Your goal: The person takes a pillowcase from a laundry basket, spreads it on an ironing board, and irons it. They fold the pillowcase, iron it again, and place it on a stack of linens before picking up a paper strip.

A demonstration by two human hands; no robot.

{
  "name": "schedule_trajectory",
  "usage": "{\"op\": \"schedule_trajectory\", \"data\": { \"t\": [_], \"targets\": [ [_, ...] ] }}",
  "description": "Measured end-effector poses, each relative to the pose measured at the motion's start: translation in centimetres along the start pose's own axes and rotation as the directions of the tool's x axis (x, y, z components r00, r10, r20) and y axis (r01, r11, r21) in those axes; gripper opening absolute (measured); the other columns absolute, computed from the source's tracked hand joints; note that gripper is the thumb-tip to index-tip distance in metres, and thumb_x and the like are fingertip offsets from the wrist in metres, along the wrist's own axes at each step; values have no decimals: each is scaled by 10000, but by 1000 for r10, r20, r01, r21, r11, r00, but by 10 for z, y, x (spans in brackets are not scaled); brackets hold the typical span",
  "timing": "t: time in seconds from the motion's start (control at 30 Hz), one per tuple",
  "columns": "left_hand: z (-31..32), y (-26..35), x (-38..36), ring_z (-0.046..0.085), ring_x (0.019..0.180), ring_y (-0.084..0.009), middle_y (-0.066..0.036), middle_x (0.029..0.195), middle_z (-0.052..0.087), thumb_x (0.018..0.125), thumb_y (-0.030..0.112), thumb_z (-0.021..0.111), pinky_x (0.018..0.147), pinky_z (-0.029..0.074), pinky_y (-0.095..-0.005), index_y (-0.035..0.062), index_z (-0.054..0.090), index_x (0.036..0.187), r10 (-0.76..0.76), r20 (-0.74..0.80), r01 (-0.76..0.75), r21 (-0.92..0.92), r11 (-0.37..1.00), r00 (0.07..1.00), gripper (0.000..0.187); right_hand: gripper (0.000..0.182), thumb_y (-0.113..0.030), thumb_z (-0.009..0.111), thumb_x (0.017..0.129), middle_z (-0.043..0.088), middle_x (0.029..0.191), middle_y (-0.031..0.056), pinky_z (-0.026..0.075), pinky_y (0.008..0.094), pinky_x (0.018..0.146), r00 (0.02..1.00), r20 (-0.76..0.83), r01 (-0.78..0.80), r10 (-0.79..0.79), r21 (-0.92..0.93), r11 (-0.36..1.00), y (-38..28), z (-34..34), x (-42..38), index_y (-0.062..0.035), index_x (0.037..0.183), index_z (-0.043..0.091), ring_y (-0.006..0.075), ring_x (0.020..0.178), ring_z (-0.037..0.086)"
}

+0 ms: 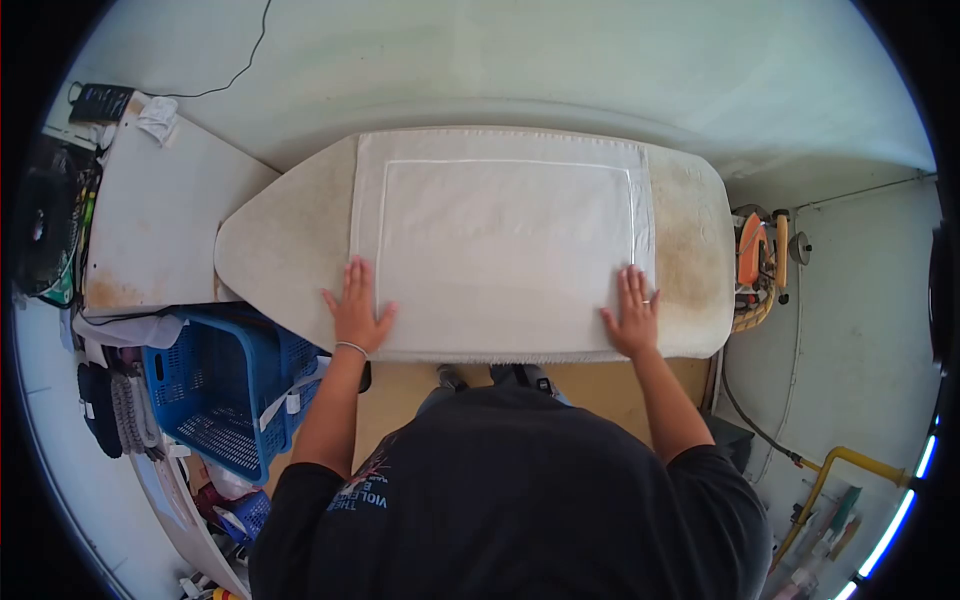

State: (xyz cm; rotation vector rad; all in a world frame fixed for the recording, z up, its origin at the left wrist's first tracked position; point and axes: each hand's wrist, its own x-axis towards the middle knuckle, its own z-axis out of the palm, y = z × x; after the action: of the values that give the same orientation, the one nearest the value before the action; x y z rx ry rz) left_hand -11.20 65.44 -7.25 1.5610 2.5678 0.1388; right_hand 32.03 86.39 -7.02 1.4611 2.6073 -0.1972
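Observation:
A pale cloth (505,240) with a stitched border line lies spread over the ironing board (690,230). My left hand (358,308) rests flat on the cloth's left edge, fingers apart, partly over the bare board cover. Near the cloth's right border, my right hand (633,312) lies flat with its fingers stretched away from me and a ring on one of them. Neither hand grips anything. Some creases show along the cloth's right edge, above my right hand.
An orange iron (752,248) sits on a stand beyond the board's right end. Blue plastic baskets (215,390) are at the lower left, below a white stained table (160,225). A wall runs behind the board, and a yellow pipe (825,475) is at the lower right.

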Motion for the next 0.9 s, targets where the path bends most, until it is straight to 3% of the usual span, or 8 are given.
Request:
{"op": "schedule_trajectory", "data": {
  "t": [0.13, 0.3, 0.5, 0.63, 0.73, 0.77, 0.8, 0.9],
  "targets": [
    [-1, -7, -19, 169, 1454, -291, -128, 1571, 193, 823, 418, 573, 1092, 43, -674, 61, 217, 1498, -73, -81, 79, 62, 995, 994, 843, 740, -429, 479, 916, 130, 1577, 163, 80, 613, 1129, 989, -112, -96, 97, 15, 995, -29, 0, -17, -104, 1513, 188, 309, 1462, 122],
    [18, 67, -53, 174, 1455, -268, -97, 1579, 185, 870, 354, 496, 1092, 5, -676, 63, 220, 1498, 407, -15, -402, -188, 896, 913, 744, 684, -428, 443, 934, 132, 1580, 144, 114, 636, 1115, 995, -98, 39, -30, 84, 996, -131, 20, -44, -175, 1518, 191, 296, 1464, 118],
    [20, 14, -72, 164, 1458, -277, -86, 1589, 152, 870, 377, 479, 1088, 31, -685, 74, 217, 1501, 144, 1, -144, -32, 989, 990, 747, 769, -578, 447, 897, 92, 1597, 92, 62, 701, 1077, 926, -55, -370, 373, 58, 927, -46, 17, -77, -242, 1527, 160, 278, 1470, 99],
    [11, -1, -103, 264, 1396, -314, -178, 1511, 244, 858, 283, 539, 1073, 127, -669, 57, 303, 1442, -199, -142, 182, -128, 975, 970, 669, 752, -526, 488, 898, 105, 1596, 89, 47, 705, 1073, 933, -75, -349, 351, 36, 936, -24, 9, -78, -228, 1522, 192, 285, 1470, 98],
    [52, -3, -132, 500, 1157, -271, -122, 1284, 447, 898, 200, 565, 974, 377, -532, 47, 444, 1284, -245, -22, 184, -598, 780, 969, 432, 652, -342, 603, 864, 285, 1538, 118, 127, 624, 1109, 923, -360, -45, 139, 256, 966, -22, -8, -35, -176, 1451, 373, 316, 1438, 214],
    [53, 10, -138, 523, 1099, -235, -97, 1204, 485, 917, 222, 564, 922, 419, -449, 50, 470, 1244, -225, 305, 378, -777, 504, 926, 381, 652, -342, 603, 864, 285, 1538, 118, 127, 624, 1109, 926, -357, -29, 122, 255, 966, -24, -17, -9, -176, 1451, 373, 316, 1438, 214],
    [49, 29, -140, 546, 1041, -199, -71, 1123, 523, 937, 244, 563, 871, 460, -367, 54, 495, 1205, -85, 575, 580, -794, 181, 814, 336, 571, -301, 610, 861, 385, 1471, 110, 202, 567, 1099, 909, -416, 103, 19, 268, 958, -26, -26, 21, -160, 1391, 448, 320, 1383, 305],
    [20, 99, -128, 572, 1047, -175, -46, 1115, 578, 969, 257, 543, 854, 492, -306, 58, 513, 1198, -116, 823, 813, -568, -125, 557, 304, 342, -201, 621, 855, 603, 1249, 73, 410, 430, 985, 826, -522, 407, -215, 286, 867, -43, -49, 121, -123, 1188, 616, 301, 1175, 531]
  ]
}}
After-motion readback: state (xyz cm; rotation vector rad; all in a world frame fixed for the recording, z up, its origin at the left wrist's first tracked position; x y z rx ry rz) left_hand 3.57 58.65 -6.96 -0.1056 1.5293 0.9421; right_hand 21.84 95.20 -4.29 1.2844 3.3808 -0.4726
